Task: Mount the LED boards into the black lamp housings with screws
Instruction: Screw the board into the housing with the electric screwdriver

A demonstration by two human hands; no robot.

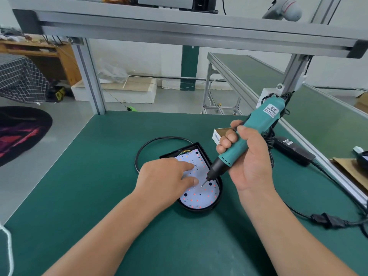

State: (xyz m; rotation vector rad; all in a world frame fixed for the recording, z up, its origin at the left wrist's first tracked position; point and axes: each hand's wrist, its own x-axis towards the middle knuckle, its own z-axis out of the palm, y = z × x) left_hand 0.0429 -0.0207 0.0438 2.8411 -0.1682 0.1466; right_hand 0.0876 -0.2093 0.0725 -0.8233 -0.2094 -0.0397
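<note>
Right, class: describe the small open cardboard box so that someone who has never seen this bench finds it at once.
Start on the green bench mat, where the right hand grips a teal electric screwdriver. Just behind that hand sits the small cardboard box. Unlike the black lamp housing and black power adapter, it is pale, open-topped, with lettering on its white side.

Open mat [83,196] left of lamp housing [196,209]; box [216,137], cables [323,219] close at right.
</note>
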